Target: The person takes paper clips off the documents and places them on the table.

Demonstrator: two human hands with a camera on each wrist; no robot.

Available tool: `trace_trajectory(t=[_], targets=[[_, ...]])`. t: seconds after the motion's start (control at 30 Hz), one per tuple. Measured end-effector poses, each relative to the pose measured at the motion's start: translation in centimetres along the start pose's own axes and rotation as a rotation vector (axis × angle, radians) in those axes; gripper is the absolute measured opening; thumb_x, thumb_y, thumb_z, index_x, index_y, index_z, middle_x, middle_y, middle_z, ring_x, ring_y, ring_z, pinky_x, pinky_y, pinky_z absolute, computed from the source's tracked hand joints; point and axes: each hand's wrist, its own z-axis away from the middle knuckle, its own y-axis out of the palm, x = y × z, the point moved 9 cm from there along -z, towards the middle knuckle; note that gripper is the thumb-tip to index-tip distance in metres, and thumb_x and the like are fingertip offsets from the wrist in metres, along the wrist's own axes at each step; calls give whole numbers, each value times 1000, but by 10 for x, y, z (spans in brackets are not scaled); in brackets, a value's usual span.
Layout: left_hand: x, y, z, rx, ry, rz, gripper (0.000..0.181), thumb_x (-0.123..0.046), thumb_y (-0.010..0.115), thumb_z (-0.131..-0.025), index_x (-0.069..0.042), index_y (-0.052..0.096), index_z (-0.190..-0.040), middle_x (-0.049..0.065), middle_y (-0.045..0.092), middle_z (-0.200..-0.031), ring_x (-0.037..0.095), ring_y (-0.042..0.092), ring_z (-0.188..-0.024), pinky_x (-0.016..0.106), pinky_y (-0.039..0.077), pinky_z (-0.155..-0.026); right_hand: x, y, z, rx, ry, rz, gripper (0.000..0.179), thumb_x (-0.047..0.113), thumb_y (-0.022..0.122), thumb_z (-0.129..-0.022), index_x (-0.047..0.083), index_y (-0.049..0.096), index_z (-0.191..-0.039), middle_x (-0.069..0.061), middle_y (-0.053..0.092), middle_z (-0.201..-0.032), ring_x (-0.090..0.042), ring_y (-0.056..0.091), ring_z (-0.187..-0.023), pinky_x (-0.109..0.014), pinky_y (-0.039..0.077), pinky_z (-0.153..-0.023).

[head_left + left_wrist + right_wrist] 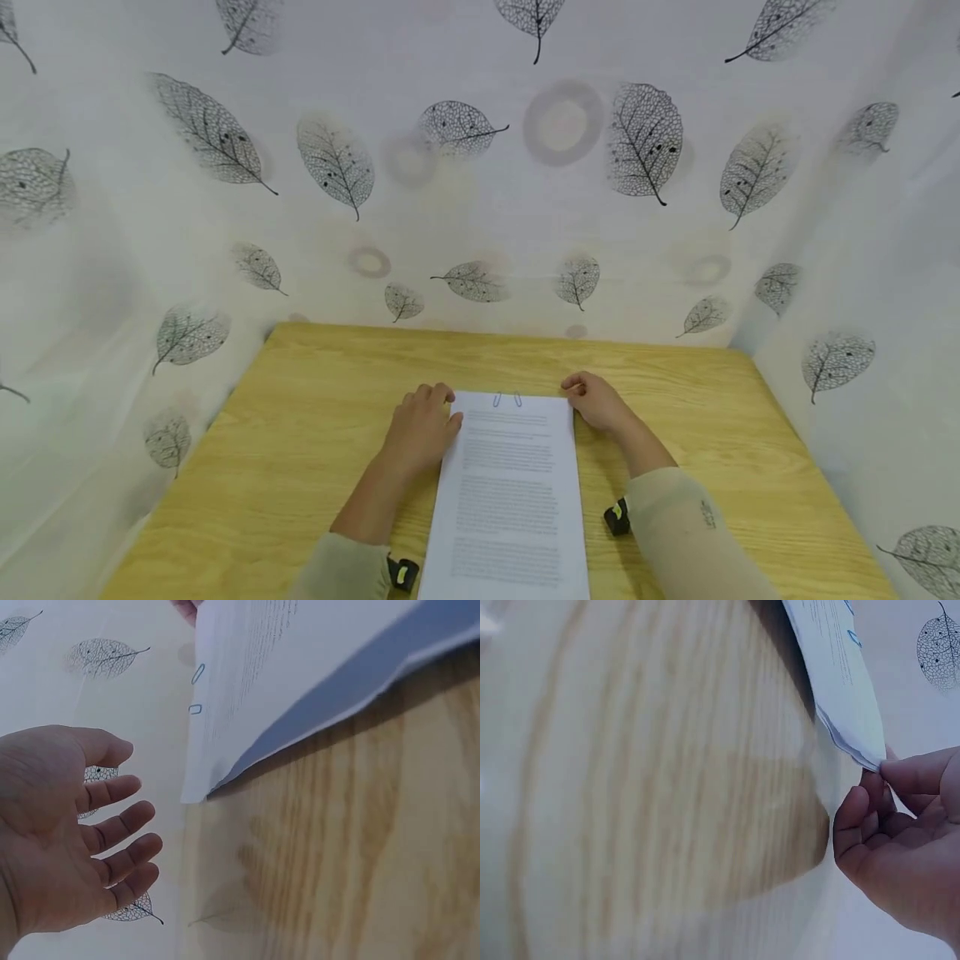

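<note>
A stack of printed paper sheets (510, 492) stands out white against the table, with two blue paper clips (517, 400) on its top edge. My right hand (597, 403) pinches the stack's top right corner between thumb and fingers, as the right wrist view also shows at the sheets (847, 690). Beside the top left corner is my left hand (420, 425), its fingers loosely bent. In the left wrist view a gap shows between this hand (67, 832) and the paper (225, 697), whose left side is lifted off the wood.
The wood-grain table (300, 417) extends on both sides of the stack. Behind it and at both sides hangs a pale curtain (480, 208) printed with dark leaves. A black strap device (403, 573) is on the left wrist, another (618, 517) on the right.
</note>
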Motion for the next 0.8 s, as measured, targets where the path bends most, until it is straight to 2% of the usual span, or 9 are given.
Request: trace_trajectory(t=[0.1,0.17,0.33,0.47,0.53,0.67,0.8], targets=[[-5,0,-5,5,10,16,33,-33,68,-107,-13,66,-133,14,67,-138,36,62,-123,55,50,-108,-3,-2,1,-12,11,-25,31,6,48,-112,2,72,-132,-23,69,-141,-38,62,-132,-48,53,-108],[-9,-1,-9,-4,29,29,32,-32,68,-107,-13,67,-133,13,67,-138,35,62,-123,55,51,-108,-3,-4,2,-28,10,-44,32,6,47,-112,3,75,-128,-23,70,-141,-39,62,-135,-52,52,-110],[-24,-6,-29,-20,91,76,31,-26,68,-106,-13,68,-135,11,68,-140,35,63,-131,55,50,-114,2,-12,7,-59,-9,-49,33,8,45,-113,5,75,-125,-20,72,-135,-34,66,-125,-45,54,-100],[-35,0,-47,20,119,101,32,-24,67,-107,-13,67,-137,8,69,-143,34,61,-139,53,51,-117,7,-14,12,-74,-12,-69,32,10,45,-114,7,75,-126,-18,69,-136,-32,66,-122,-39,55,-96],[-39,5,-53,54,110,91,32,-26,66,-108,-13,67,-137,7,71,-143,33,63,-138,51,52,-116,10,-14,15,-77,-21,-84,32,9,45,-114,8,75,-126,-18,68,-135,-30,66,-119,-36,55,-94],[-44,17,-60,90,116,44,27,-27,64,-109,-16,68,-134,4,75,-138,32,68,-133,51,53,-115,12,-13,18,-86,-30,-126,31,8,46,-114,8,76,-123,-15,68,-131,-28,66,-115,-34,56,-92],[-50,26,-60,100,167,34,24,-25,64,-109,-19,67,-132,5,78,-132,33,72,-130,59,44,-123,8,-12,20,-80,-24,-164,30,7,48,-114,8,77,-121,-15,69,-133,-29,67,-119,-37,58,-96]])
